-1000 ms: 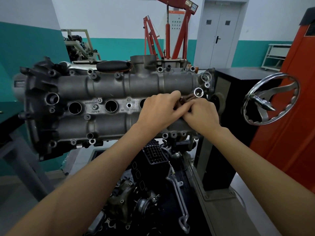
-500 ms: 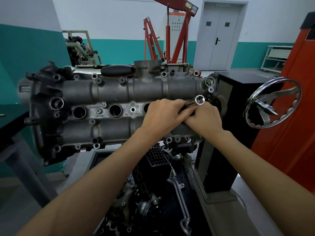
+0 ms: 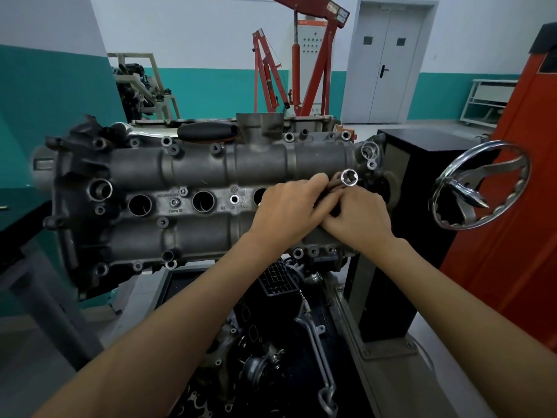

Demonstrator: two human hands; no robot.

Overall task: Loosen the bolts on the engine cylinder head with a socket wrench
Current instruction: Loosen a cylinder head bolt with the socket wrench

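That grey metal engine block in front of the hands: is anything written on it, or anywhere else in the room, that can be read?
Round "VW" badge: cast into the grey metal cylinder head, beside a centre bolt hole.
Raised casting numbers on the cylinder head's centre strip: too blurred to read.
Label on the red engine hoist boom: too small to read.
The shiny steel socket held in both hands: no marking visible.

cast markings on the cylinder head cover (image 3: 229, 170): a round vw emblem (image 3: 233, 188) in the central valley; below it a stamped number beginning "03" (image 3: 238, 207), the rest blurred; further left, raised lettering (image 3: 175, 210) too soft to read reliably. labels on the red crane (image 3: 327, 9) are illegible.
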